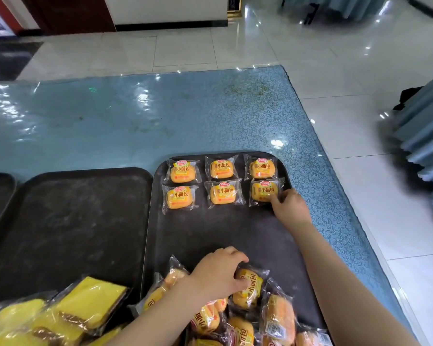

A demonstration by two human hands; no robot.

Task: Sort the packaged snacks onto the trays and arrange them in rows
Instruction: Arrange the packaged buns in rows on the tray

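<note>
Right hand (289,208) pinches the sixth bun pack (265,192), squaring it with its row; left hand (219,272) grips the next pack (248,288). Keep gaps even.

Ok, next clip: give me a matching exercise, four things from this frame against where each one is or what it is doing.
Things:
1. right hand
2. left hand
3. middle tray
4. yellow sandwich cakes

States:
A. bare, no packets laid out on it
B. piled at the near left corner
C. touching the last bun packet in the second row
D. gripping a packet from the loose heap

Pairs: 1-C, 2-D, 3-A, 4-B
</note>
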